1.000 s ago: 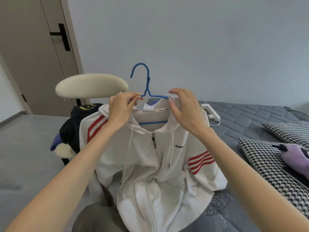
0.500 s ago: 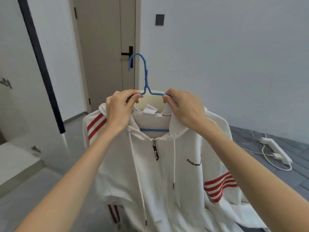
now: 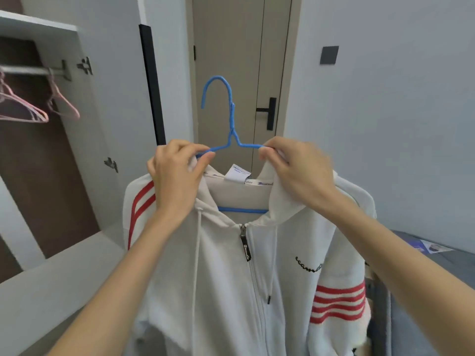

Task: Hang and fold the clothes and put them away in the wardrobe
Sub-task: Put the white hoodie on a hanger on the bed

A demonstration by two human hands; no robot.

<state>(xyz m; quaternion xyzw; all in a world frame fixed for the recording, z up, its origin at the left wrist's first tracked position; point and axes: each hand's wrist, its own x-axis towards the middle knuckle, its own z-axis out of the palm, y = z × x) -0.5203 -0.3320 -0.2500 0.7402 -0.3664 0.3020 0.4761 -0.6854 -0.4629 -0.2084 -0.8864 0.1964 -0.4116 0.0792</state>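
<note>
Room: a pale wall with a dark square wall plate (image 3: 329, 55), a beige door (image 3: 226, 47) with a black handle (image 3: 270, 113), and a grey floor (image 3: 51, 291) at lower left.

Wardrobe (image 3: 38, 163): open, at the left edge. A rail (image 3: 28, 70) is fitted near its top and pink hangers (image 3: 43, 116) are hung on it.

Bed (image 3: 465, 260): a grey corner is seen at right, with a printed leaflet (image 3: 431, 246) lying on it.

White zip hoodie (image 3: 226, 291), red-striped: it is hung on a blue hanger (image 3: 232, 116) and held up in mid-air before the door.

Left hand (image 3: 177, 181): the hanger's left shoulder and the hood edge are pinched by the fingers (image 3: 203, 160).

Right hand (image 3: 295, 176): the right shoulder and collar are pinched by the fingers (image 3: 267, 152).

Not made out: the hoodie's hem is cut off below, the hanger's shoulders are covered by cloth, and the wardrobe's lower part is out of frame.
</note>
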